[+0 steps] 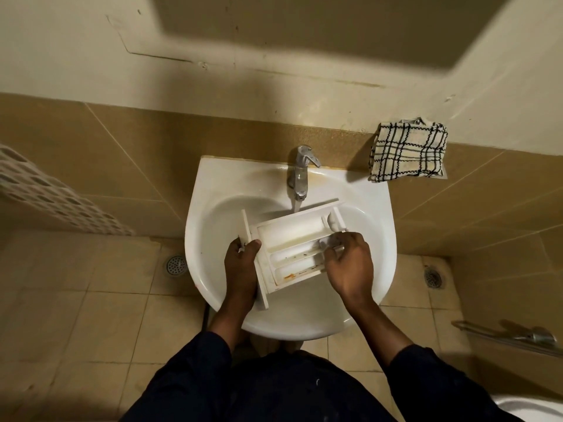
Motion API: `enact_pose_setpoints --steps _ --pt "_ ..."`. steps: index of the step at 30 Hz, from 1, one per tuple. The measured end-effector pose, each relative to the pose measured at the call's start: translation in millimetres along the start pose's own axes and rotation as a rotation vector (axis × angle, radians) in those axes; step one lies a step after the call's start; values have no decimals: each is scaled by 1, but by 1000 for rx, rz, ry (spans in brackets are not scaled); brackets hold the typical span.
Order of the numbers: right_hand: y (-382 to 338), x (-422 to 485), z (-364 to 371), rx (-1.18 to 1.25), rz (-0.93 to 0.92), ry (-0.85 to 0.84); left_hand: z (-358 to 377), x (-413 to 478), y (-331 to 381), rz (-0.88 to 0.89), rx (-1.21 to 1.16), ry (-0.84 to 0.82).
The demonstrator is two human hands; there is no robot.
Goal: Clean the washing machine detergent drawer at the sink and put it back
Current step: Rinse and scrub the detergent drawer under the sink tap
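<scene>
Step in hand: washing, still at the sink (198,245), nothing ready to go back yet. The detergent drawer (292,236) is held tilted over the basin, its far edge just under the tap (301,172), and a thin stream looks to be running onto it. My left grip (243,257) is clamped round the drawer's front-panel end. My right grip (347,260) has its fingers curled onto the drawer's right end; I can't tell if it's pinching a small insert there or just rubbing. Compartments: the big one looks mostly clean, the two narrow ones carry dark specks, and the nearest has an orange-brown smear at its left end. Standing water inside: can't tell. My call for the next move: scrub the narrow channels, rinse, tip out. A checked cloth (408,150) sits on the ledge to the right for drying.
</scene>
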State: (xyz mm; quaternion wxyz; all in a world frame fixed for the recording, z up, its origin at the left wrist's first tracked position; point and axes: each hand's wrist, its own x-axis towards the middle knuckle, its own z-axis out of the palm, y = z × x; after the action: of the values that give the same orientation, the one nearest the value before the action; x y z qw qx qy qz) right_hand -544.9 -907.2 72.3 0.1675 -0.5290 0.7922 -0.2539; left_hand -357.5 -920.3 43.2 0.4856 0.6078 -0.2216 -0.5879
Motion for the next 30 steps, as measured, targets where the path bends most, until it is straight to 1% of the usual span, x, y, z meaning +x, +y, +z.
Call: enact_pose_setpoints --steps 5,9,12,15,18,21,24,27,28,30 --pt "-1 16 -9 -14 35 15 1 -5 3 -3 -21 4" --pt "-3 40 -18 -83 128 -23 0 -12 3 10 -39 37" --pt "-2 48 -19 -33 179 -32 2 -18 1 22 -34 65" --pt "-3 44 -19 13 183 -9 5 -23 0 26 -37 82" --pt "-4 38 -18 11 193 -26 5 -25 1 31 -44 78" --pt "-3 41 -20 2 202 -98 2 -22 5 17 -53 65" --pt "-4 53 -25 17 218 -228 -4 -14 12 8 -23 -8" --pt "3 68 -27 160 256 -388 -9 -7 19 41 63 -117" --pt "4 71 -28 220 277 -417 -10 -5 21 50 104 -145" --pt "9 75 -32 314 295 -411 -12 0 26 68 196 -194"
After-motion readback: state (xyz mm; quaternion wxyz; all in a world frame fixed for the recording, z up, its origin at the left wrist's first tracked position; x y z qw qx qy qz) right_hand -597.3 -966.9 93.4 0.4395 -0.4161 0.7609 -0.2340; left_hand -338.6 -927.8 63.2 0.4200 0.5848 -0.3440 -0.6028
